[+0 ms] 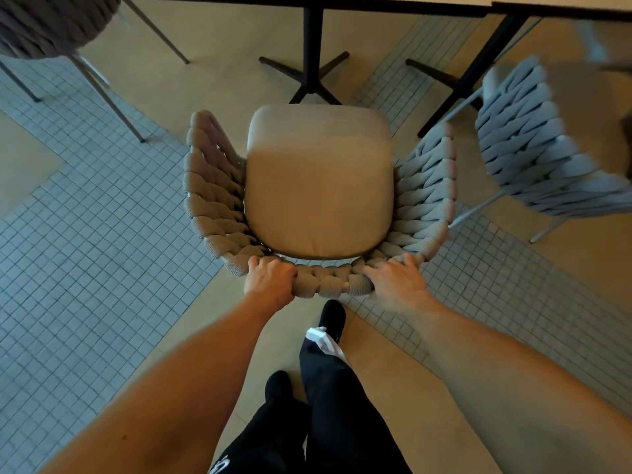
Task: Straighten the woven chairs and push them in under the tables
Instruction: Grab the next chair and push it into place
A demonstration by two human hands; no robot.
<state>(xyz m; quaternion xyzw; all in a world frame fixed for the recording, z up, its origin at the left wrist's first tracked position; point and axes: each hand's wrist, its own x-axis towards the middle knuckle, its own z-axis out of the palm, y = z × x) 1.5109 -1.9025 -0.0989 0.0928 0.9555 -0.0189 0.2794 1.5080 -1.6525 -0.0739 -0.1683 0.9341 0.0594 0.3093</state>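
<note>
A woven chair (212, 186) with a beige seat cushion stands right below me, its seat facing the table (307, 0) at the top edge. The front of the cushion lies just short of the table's black cross-shaped base (304, 73). My left hand (270, 280) grips the left part of the woven backrest rim, fingers curled over it. My right hand (393, 280) holds the right part of the same rim, fingers wrapped over the top.
A second woven chair (526, 138) stands at the right, beside another table leg (478, 63). A third, darker chair (48, 25) is at the top left, its thin legs slanting down. My feet in black shoes stand behind the chair on tiled floor.
</note>
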